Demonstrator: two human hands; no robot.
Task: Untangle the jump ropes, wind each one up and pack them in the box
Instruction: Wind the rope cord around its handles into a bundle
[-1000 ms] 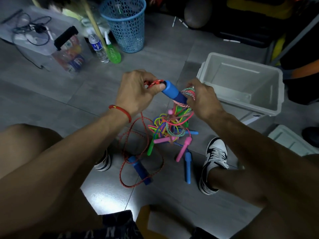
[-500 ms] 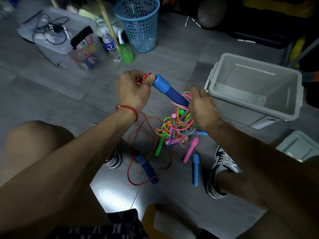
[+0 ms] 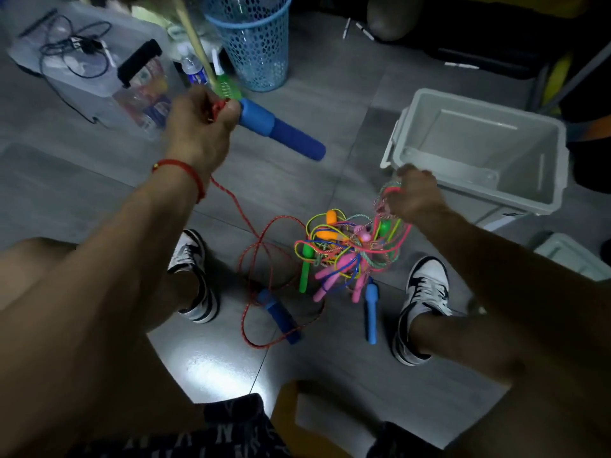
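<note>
— What have you got in each hand?

— My left hand, upper left of the frame, is curled tight round the red cord just where it enters the big blue handle, so the handle sticks out free toward the centre. My right hand, right of centre, pinches a few loops at the top of the tangle and holds the bundle up off the floor.

— Why hold them apart like that?

— To let the red rope hang away from the knot, I reckon. It runs down from my left fist in loose loops to its second blue handle, lying on the tiles at lower centre (between my shoes).

— And the box?

— The grey box sits open at the right, just beyond my right hand. No rope is in it yet; winding isn't started.
</note>
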